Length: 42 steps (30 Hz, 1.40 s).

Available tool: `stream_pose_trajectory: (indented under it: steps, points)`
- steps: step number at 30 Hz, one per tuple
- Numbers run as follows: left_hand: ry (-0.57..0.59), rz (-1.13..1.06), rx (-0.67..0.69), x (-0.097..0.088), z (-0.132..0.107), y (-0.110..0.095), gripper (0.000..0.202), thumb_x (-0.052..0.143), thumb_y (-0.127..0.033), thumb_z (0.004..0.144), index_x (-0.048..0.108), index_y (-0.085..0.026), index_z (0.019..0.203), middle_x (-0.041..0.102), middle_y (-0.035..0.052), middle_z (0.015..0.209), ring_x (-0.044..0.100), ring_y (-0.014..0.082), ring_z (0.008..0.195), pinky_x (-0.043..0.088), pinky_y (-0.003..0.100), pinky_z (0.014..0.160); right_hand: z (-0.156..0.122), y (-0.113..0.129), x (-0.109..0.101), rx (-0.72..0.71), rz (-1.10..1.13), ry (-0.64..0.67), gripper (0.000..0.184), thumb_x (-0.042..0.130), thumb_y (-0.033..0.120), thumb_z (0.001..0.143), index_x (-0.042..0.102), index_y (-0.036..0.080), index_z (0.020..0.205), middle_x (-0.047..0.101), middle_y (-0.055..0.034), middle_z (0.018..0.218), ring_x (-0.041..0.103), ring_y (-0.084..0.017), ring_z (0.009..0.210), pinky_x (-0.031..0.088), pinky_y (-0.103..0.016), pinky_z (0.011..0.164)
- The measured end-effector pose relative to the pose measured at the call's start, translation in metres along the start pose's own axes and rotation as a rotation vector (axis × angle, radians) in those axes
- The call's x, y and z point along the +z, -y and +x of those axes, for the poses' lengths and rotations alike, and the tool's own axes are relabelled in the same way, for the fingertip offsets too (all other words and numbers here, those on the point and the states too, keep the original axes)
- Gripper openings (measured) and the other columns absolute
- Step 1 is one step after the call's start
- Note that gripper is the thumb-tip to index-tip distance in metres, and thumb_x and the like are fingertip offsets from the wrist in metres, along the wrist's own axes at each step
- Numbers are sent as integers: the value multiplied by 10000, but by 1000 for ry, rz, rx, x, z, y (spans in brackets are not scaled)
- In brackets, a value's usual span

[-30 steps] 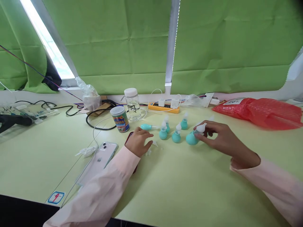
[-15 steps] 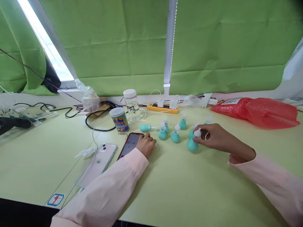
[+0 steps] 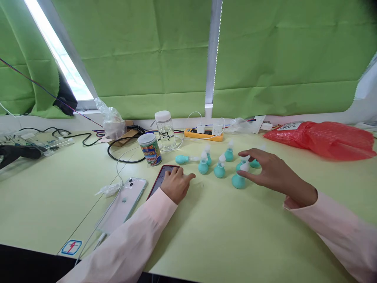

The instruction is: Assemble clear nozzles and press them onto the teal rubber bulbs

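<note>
Several small teal rubber bulbs with white tips stand in a cluster mid-table, among them one [image 3: 203, 166] and another [image 3: 219, 169]; one bulb [image 3: 182, 158] lies on its side. My right hand [image 3: 271, 171] hovers with fingers spread just right of the nearest upright bulb [image 3: 238, 180], thumb and forefinger apart around its white tip. My left hand [image 3: 176, 182] rests on a red-cased phone [image 3: 159, 180], fingers loose, forefinger stretched toward the bulbs, holding nothing. Both arms wear pale pink sleeves.
A printed tin can [image 3: 150, 148] and a glass jar [image 3: 165, 129] stand behind the phone. A white phone [image 3: 126, 198] lies at the left with a cable. A yellow power strip [image 3: 203, 135], black cables [image 3: 118, 153] and a red plastic bag [image 3: 324, 139] line the back.
My right hand stood the teal bulb upright on the table and spread its fingers off the tip. My left hand shifted slightly over the red-cased phone.
</note>
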State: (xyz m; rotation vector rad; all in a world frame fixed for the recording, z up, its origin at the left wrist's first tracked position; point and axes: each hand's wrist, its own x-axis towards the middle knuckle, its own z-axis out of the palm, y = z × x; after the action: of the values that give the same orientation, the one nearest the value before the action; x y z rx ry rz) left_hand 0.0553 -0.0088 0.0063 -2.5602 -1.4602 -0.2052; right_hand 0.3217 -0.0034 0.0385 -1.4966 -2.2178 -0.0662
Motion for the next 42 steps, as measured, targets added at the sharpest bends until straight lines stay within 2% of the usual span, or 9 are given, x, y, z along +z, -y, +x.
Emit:
stream_pose_trajectory:
  steps: [5, 9, 14, 17, 21, 30, 34, 39, 42]
  points:
    - [15, 117, 40, 15, -3, -9, 380, 316, -62, 757, 457, -288, 1028, 477, 88, 864, 458, 236, 805, 320, 405, 673, -16, 27, 8, -311, 51, -435, 219, 529, 219, 716, 492, 209, 931, 534, -67, 923, 509, -193, 868, 428, -331, 737]
    - [43, 64, 46, 9, 4, -6, 376, 311, -35, 737, 431, -241, 1028, 469, 74, 877, 487, 197, 751, 349, 352, 665, -22, 62, 35, -513, 50, -82, 209, 426, 149, 774, 480, 175, 975, 516, -92, 949, 497, -190, 873, 451, -300, 670]
    - [40, -124, -16, -6, 3, 4, 238, 285, -81, 747, 461, -148, 894, 451, 80, 869, 478, 162, 709, 383, 280, 633, -6, 81, 71, -336, -14, 277, 214, 411, 180, 779, 478, 131, 976, 501, -126, 964, 502, -232, 869, 442, -314, 621]
    - [-4, -56, -3, -6, -7, 4, 189, 379, -214, 729, 491, -157, 870, 444, 100, 901, 442, 224, 820, 369, 339, 678, 2, 77, 82, -319, -20, 334, 149, 392, 136, 777, 525, 120, 844, 530, -97, 805, 531, -201, 729, 409, -282, 563]
    - [-58, 99, -100, 2, -15, -2, 467, 541, -430, 591, 505, -138, 954, 418, 164, 1016, 367, 327, 918, 312, 453, 710, 4, 71, 84, -325, 10, 344, 164, 377, 124, 788, 539, 131, 804, 536, -69, 759, 529, -160, 677, 374, -247, 557]
    - [-45, 142, -113, 10, -6, -8, 265, 562, -324, 616, 589, -134, 798, 449, 162, 993, 369, 322, 937, 277, 457, 735, 6, 68, 88, -331, 141, 277, 182, 404, 100, 768, 569, 135, 700, 550, -51, 700, 522, -137, 631, 378, -240, 554]
    - [-100, -87, -93, 11, -11, -29, 376, 488, -442, 681, 507, -202, 970, 442, 101, 924, 390, 278, 885, 318, 422, 691, -8, 58, 79, -323, 249, 176, 162, 422, 137, 781, 581, 158, 793, 567, -50, 775, 540, -136, 715, 422, -250, 624]
    - [-37, -434, -19, 27, -17, -53, 398, 487, -433, 704, 470, -185, 1015, 442, 82, 894, 411, 229, 858, 367, 368, 707, -38, 48, 66, -215, 563, -161, 125, 472, 185, 763, 596, 181, 776, 582, -41, 734, 553, -135, 673, 458, -260, 603]
    - [16, -479, 3, 35, -17, -55, 393, 483, -433, 710, 483, -173, 1004, 453, 84, 883, 422, 230, 844, 376, 386, 716, -47, 48, 70, -207, 635, -102, 139, 472, 200, 760, 610, 191, 773, 588, -35, 714, 562, -133, 657, 471, -256, 585]
